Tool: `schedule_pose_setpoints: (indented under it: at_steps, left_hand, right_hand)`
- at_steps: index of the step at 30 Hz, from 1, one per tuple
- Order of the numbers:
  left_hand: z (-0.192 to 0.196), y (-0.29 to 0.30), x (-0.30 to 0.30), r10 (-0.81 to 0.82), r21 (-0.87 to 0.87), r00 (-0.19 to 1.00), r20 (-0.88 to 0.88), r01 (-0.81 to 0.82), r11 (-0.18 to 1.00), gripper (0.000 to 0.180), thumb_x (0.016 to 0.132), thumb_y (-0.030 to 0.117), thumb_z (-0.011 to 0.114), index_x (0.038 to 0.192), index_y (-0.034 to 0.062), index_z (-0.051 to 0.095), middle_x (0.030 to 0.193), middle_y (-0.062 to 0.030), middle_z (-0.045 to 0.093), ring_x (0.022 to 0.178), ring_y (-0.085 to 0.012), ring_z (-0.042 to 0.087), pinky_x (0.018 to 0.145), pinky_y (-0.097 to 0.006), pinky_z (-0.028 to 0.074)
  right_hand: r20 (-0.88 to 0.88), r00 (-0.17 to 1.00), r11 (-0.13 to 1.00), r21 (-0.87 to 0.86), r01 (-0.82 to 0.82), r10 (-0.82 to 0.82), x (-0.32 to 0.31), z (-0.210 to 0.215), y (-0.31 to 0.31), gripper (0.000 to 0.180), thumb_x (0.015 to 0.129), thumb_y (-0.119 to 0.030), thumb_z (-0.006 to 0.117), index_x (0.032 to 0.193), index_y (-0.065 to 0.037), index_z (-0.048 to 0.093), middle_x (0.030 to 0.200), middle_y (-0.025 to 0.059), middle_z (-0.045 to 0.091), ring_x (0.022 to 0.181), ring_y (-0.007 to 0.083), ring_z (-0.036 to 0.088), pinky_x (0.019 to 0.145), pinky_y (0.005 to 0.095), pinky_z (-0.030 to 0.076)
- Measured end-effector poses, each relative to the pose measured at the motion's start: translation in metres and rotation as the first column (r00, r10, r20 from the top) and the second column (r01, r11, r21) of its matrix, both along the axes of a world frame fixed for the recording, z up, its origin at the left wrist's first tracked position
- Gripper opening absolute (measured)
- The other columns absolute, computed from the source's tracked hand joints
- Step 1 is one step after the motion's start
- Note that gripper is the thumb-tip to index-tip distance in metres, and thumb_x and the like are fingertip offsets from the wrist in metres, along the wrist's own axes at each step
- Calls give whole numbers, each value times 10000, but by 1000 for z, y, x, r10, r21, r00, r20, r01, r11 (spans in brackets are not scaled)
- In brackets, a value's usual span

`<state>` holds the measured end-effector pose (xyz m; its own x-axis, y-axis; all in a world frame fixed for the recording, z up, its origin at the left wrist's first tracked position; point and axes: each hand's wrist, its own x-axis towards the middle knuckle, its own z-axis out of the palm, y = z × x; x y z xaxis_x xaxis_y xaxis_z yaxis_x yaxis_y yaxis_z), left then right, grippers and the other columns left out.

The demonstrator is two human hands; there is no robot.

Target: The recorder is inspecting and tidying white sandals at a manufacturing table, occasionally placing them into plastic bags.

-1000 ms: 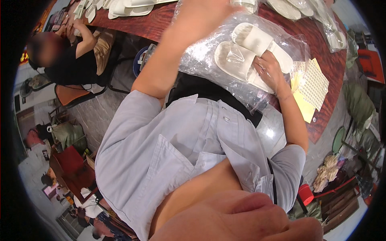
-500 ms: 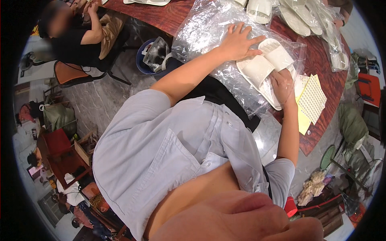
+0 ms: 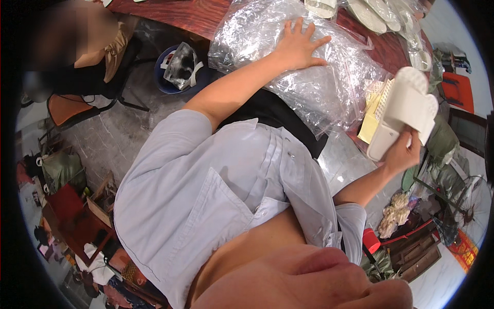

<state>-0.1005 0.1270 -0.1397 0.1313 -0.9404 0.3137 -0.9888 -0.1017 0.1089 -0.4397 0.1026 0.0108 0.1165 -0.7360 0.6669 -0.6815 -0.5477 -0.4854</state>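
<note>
My left hand (image 3: 300,47) lies spread on a stack of clear plastic bags (image 3: 329,82) at the table's near side. To the right, my right hand (image 3: 403,153) grips a pair of white slide slippers (image 3: 409,105) by one side, its fingers closed at the strap. The slippers are tilted and raised off the bags, past the right side of the stack. Behind them, partly covered, are yellow and white sticker sheets (image 3: 371,117) on the table.
More slippers in clear bags (image 3: 370,15) lie along the far right of the reddish wooden table (image 3: 170,13). A blue bin (image 3: 163,77) stands on the floor at left, near a seated person on an orange chair (image 3: 69,109). Another orange chair (image 3: 458,92) is at far right.
My right hand has lifted the slippers off the plastic bags and carried them right, over the sticker sheets. My left hand is off the slippers and rests on the bags alone.
</note>
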Motion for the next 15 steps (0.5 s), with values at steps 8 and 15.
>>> schedule_pose_setpoints:
  at_steps: [8,15]
  left_hand:
    - [0,6,-3,-7,-12,1000,-24,7,1000,773,948,756,478,1606,366,367,1608,-214,391,1505,-514,255,1209,-681,177]
    - [-2,8,14,-108,-169,992,-62,96,981,811,943,655,555,1586,188,395,1577,-222,423,1485,-483,313,1188,-693,220]
  right_hand:
    - [148,614,551,315,-773,776,122,39,102,96,791,-59,703,867,-4,726,729,101,637,656,236,621,590,334,468]
    - [141,779,744,236,-625,610,211,-24,70,163,872,-69,666,996,-11,753,851,192,707,775,352,687,715,435,527]
